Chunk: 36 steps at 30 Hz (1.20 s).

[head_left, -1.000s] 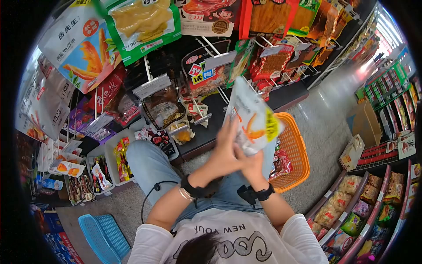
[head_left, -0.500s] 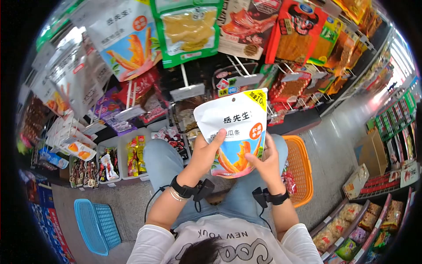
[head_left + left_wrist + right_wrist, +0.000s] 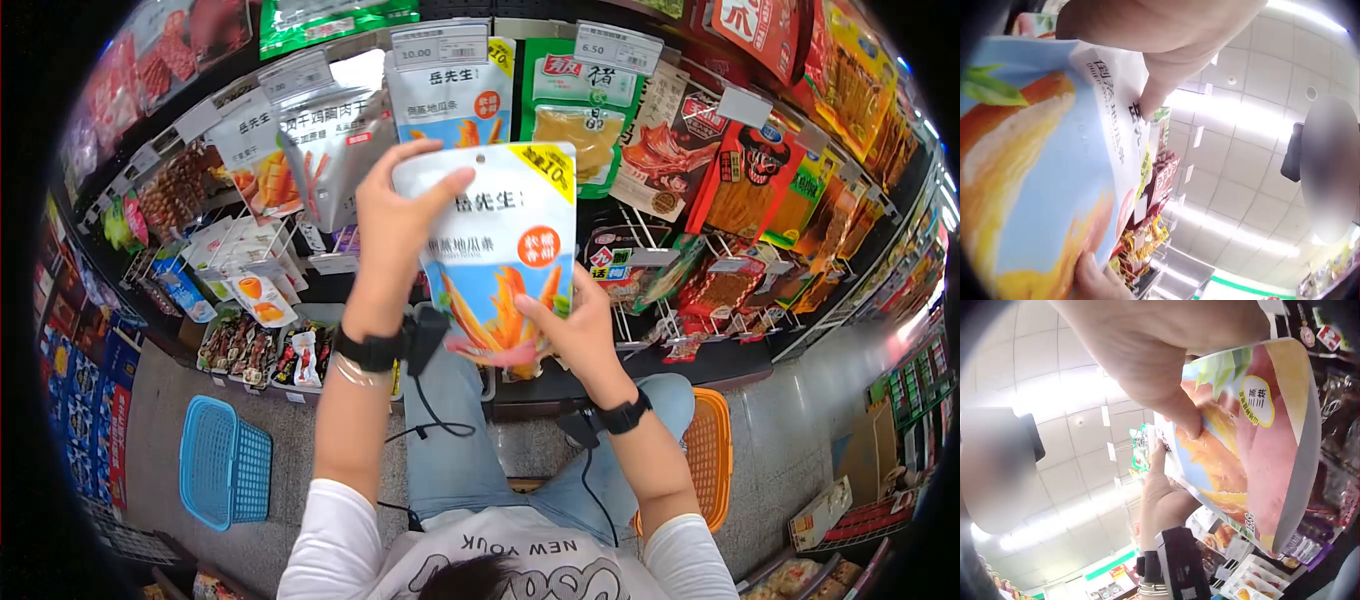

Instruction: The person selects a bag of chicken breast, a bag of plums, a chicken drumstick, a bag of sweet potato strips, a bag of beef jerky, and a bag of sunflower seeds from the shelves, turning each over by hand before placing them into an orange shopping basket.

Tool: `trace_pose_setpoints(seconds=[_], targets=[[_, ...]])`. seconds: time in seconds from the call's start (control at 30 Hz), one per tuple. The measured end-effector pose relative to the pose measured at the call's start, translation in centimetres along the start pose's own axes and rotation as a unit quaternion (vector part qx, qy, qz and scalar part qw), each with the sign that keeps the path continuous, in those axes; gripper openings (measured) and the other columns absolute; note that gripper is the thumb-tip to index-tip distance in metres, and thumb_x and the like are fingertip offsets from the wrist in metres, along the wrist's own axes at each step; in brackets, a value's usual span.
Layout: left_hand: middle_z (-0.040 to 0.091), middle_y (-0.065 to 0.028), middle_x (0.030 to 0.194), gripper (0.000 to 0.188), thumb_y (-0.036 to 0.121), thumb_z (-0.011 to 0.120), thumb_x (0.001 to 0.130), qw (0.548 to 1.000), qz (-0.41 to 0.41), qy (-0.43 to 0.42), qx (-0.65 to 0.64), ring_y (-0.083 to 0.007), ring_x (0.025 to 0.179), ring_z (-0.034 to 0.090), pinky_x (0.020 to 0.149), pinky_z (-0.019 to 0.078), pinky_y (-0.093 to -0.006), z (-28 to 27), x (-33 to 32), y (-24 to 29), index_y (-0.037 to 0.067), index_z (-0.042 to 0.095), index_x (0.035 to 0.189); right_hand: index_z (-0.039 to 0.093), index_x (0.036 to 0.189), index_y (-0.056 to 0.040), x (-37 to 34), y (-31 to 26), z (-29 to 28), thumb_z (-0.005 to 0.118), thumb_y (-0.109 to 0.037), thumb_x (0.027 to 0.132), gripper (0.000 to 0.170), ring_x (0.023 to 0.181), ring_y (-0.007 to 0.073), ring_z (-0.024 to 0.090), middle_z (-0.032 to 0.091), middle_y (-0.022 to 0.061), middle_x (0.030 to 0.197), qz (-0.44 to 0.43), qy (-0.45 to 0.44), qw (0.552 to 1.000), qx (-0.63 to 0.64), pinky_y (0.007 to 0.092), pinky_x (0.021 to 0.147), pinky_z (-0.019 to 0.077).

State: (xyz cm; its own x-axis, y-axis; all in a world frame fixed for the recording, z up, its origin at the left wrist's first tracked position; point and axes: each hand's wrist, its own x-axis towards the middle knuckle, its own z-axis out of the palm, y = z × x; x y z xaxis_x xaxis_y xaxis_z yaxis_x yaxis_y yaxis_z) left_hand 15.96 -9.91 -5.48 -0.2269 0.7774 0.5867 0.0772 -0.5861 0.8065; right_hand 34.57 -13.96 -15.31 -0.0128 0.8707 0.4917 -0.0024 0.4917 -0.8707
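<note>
In front of the shelf I hold up a white and blue pouch of dried sweet potato strips (image 3: 500, 235), its printed front towards the head camera. My left hand (image 3: 400, 220) grips the upper left edge, thumb across the front. At the lower right edge my right hand (image 3: 580, 330) pinches the pouch, thumb on the pictured strips. The left wrist view shows the pouch (image 3: 1041, 162) close up; in the right wrist view its pink lower part (image 3: 1272, 444) fills the near side. Just behind its top hangs a matching pouch (image 3: 445, 105) below a price tag (image 3: 440, 47).
Other snack bags hang around it, including a green-edged one (image 3: 575, 125) and a red one (image 3: 750, 180). Bins of small packets (image 3: 245, 350) line the shelf base. A blue basket (image 3: 225, 465) stands on the floor at left, an orange basket (image 3: 712, 455) by the right leg.
The pouch was tilted low over the lap, then turned front side up, and is now raised towards the shelf. My left hand has shifted to its upper edge. The head view has swung up the shelf.
</note>
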Motion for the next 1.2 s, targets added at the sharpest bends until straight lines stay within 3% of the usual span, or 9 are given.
trace_pose_setpoints(seconds=[0.03, 0.2, 0.3, 0.33, 0.47, 0.67, 0.87, 0.97, 1.2], targets=[[0.065, -0.0074, 0.092, 0.044, 0.015, 0.082, 0.067, 1.000, -0.002, -0.010, -0.019, -0.0130, 0.079, 0.061, 0.073, 0.0491, -0.0251, -0.8, 1.1, 0.1, 0.001, 0.064, 0.105, 0.059, 0.106, 0.0009, 0.8, -0.1, 0.6, 0.074, -0.012, 0.075, 0.036, 0.090, 0.0130, 0.060, 0.065, 0.0082, 0.099, -0.012, -0.007, 1.000, -0.005, 0.0289, 0.081, 0.0477], [0.068, -0.0081, 0.084, 0.034, 0.027, 0.079, 0.068, 0.967, 0.110, 0.008, 0.230, -0.0146, 0.078, 0.064, 0.070, 0.0487, -0.0265, -2.9, 5.1, 0.6, 0.005, 0.071, 0.093, 0.060, 0.100, -0.0003, 3.7, -0.4, 3.3, 0.074, -0.013, 0.073, 0.033, 0.088, 0.0154, 0.062, 0.066, 0.0108, 0.096, -0.030, -0.011, 0.999, -0.026, 0.0300, 0.079, 0.0483], [0.069, -0.0081, 0.082, 0.034, 0.035, 0.077, 0.070, 0.964, 0.096, 0.012, 0.249, -0.0160, 0.078, 0.065, 0.070, 0.0489, -0.0282, -3.0, 6.2, 0.4, 0.005, 0.072, 0.086, 0.059, 0.101, -0.0005, 4.9, -0.1, 4.5, 0.074, -0.013, 0.073, 0.034, 0.087, 0.0158, 0.062, 0.066, 0.0102, 0.094, -0.043, -0.013, 0.999, -0.014, 0.0304, 0.077, 0.0487], [0.069, -0.0091, 0.084, 0.034, 0.035, 0.076, 0.070, 0.976, 0.067, 0.005, 0.208, -0.0193, 0.081, 0.064, 0.073, 0.0483, -0.0300, -3.1, 6.9, -0.2, 0.007, 0.072, 0.088, 0.059, 0.101, 0.0002, 5.3, -0.1, 4.8, 0.074, -0.012, 0.074, 0.033, 0.084, 0.0148, 0.063, 0.066, 0.0095, 0.093, -0.053, -0.005, 0.999, -0.009, 0.0296, 0.075, 0.0496], [0.064, -0.0118, 0.091, 0.030, 0.033, 0.075, 0.071, 0.954, 0.164, 0.011, 0.249, -0.0262, 0.087, 0.062, 0.079, 0.0468, -0.0339, -2.7, 9.3, -1.5, 0.010, 0.071, 0.090, 0.058, 0.099, 0.0011, 6.9, 0.1, 5.2, 0.074, -0.010, 0.074, 0.032, 0.081, 0.0127, 0.063, 0.067, 0.0091, 0.092, -0.024, 0.009, 0.999, 0.037, 0.0278, 0.072, 0.0502], [0.059, -0.0122, 0.097, 0.027, 0.027, 0.075, 0.071, 0.946, 0.229, 0.076, 0.218, -0.0273, 0.092, 0.058, 0.080, 0.0462, -0.0348, -1.0, 11.9, -2.6, 0.008, 0.071, 0.091, 0.058, 0.100, 0.0014, 9.5, -0.2, 5.1, 0.074, -0.009, 0.073, 0.033, 0.080, 0.0122, 0.062, 0.067, 0.0092, 0.093, -0.034, 0.017, 0.998, 0.056, 0.0273, 0.073, 0.0502], [0.058, -0.0096, 0.097, 0.026, 0.014, 0.074, 0.068, 0.928, 0.311, 0.069, 0.195, -0.0240, 0.090, 0.058, 0.079, 0.0469, -0.0329, -0.3, 12.7, -1.8, 0.005, 0.070, 0.092, 0.058, 0.101, 0.0019, 11.4, -0.2, 5.0, 0.075, -0.009, 0.073, 0.034, 0.082, 0.0123, 0.062, 0.066, 0.0091, 0.094, -0.069, 0.023, 0.997, 0.034, 0.0272, 0.074, 0.0497], [0.058, -0.0090, 0.097, 0.024, 0.010, 0.071, 0.069, 0.947, 0.292, 0.065, 0.119, -0.0235, 0.088, 0.059, 0.077, 0.0478, -0.0325, 0.4, 12.8, -1.2, 0.004, 0.069, 0.091, 0.058, 0.101, 0.0019, 11.9, -0.7, 4.7, 0.075, -0.009, 0.073, 0.034, 0.082, 0.0119, 0.061, 0.066, 0.0087, 0.094, -0.063, 0.019, 0.996, 0.055, 0.0272, 0.074, 0.0496], [0.058, -0.0086, 0.097, 0.025, 0.009, 0.070, 0.067, 0.936, 0.293, 0.081, 0.179, -0.0230, 0.087, 0.060, 0.076, 0.0483, -0.0312, 0.1, 13.3, -1.4, 0.004, 0.069, 0.091, 0.058, 0.101, 0.0024, 12.2, -0.4, 4.7, 0.075, -0.008, 0.073, 0.035, 0.084, 0.0115, 0.061, 0.066, 0.0087, 0.095, -0.053, 0.013, 0.997, 0.054, 0.0273, 0.075, 0.0497]])
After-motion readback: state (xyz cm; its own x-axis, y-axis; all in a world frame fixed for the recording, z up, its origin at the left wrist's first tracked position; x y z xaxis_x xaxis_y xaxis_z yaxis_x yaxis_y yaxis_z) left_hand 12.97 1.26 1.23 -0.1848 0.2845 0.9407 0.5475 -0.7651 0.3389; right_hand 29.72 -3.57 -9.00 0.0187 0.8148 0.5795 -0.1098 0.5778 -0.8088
